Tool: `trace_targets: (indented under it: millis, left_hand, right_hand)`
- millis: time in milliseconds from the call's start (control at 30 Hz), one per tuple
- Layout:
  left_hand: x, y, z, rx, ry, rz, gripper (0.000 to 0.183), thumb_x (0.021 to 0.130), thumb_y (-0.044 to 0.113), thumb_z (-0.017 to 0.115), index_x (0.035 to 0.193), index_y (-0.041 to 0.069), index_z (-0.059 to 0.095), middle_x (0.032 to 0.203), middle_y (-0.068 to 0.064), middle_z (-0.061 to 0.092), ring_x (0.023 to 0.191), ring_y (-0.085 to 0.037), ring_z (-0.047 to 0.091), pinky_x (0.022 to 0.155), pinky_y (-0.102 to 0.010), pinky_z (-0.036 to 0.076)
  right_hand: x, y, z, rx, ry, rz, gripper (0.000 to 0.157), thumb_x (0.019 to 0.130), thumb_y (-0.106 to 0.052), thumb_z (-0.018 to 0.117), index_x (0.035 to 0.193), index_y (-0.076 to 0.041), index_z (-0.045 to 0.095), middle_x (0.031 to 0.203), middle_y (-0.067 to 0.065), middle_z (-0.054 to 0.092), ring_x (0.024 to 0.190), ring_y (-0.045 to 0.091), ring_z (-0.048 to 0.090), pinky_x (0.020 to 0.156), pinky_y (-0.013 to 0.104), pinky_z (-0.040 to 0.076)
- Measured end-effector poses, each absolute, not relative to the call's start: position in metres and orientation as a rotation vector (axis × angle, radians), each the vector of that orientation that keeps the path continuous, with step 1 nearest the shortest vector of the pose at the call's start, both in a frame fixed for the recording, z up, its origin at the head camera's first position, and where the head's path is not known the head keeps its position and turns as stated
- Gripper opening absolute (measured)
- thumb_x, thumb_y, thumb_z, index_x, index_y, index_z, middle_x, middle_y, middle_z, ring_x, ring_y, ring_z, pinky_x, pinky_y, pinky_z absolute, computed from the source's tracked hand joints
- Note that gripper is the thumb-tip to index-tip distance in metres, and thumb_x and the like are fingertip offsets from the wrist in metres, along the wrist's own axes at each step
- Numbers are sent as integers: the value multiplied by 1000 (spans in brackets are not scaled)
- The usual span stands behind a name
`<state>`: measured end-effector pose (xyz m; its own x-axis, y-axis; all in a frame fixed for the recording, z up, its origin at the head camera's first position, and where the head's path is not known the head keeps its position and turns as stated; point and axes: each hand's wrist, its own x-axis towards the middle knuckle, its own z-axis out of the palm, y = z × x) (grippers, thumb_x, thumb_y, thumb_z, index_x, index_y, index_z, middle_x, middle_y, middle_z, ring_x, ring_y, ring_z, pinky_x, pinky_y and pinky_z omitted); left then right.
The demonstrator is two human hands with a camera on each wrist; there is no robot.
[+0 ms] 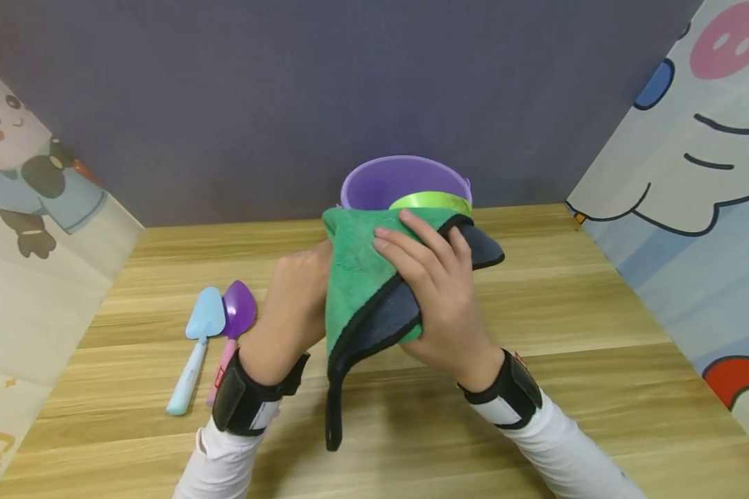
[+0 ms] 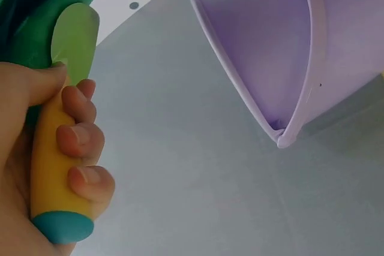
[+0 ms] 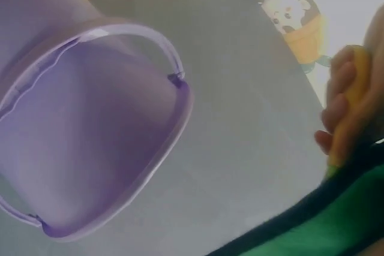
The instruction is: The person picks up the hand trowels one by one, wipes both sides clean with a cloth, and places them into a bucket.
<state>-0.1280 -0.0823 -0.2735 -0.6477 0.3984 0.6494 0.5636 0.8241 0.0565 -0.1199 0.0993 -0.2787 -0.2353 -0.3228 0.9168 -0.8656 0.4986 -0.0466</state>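
My left hand (image 1: 290, 294) grips the yellow handle of a toy shovel (image 2: 51, 166) with a teal end and a light green neck, seen in the left wrist view. A green towel (image 1: 362, 260) with a dark grey back and black trim covers most of the shovel's head. Past the towel's far edge, a lime-green curved rim shows in the head view. My right hand (image 1: 443, 294) holds the towel around the head, fingers spread over its top and the thumb hidden below. From one corner of the towel a black loop hangs down.
Behind the towel, a purple bucket (image 1: 381, 184) with a handle stands by the grey back panel (image 1: 287, 104). On the wooden table (image 1: 568, 312), left of my left hand, a light blue toy shovel (image 1: 206, 315) and a purple one (image 1: 240, 308) with a pink handle lie side by side.
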Motion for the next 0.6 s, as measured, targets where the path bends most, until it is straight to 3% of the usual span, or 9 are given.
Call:
trace_targets:
  millis: [233, 433, 600]
  left_hand:
    - [-128, -81, -270, -695, -2295, -309, 11, 76, 10, 63, 77, 9, 52, 59, -4, 52, 49, -16, 48, 37, -40, 43]
    - [-128, -78, -269, -685, -2255, -322, 16, 80, 20, 67, 82, 9, 56, 59, -3, 53, 48, -16, 47, 37, -39, 43]
    - [-129, -77, -269, -673, -2228, -293, 8, 83, 13, 63, 88, 7, 60, 62, -2, 60, 51, -15, 52, 36, -37, 43]
  right_hand:
    - [-130, 98, -282, 959, -1730, 686, 49, 91, -37, 58, 115, 5, 62, 114, 24, 70, 123, 39, 53, 93, 68, 30]
    - [-141, 104, -286, 900, -1771, 686, 46, 87, -30, 62, 118, 3, 61, 118, 24, 69, 127, 36, 51, 94, 67, 34]
    - [-149, 113, -288, 849, -1827, 725, 51, 90, -38, 60, 123, 2, 58, 124, 24, 65, 131, 33, 47, 102, 71, 30]
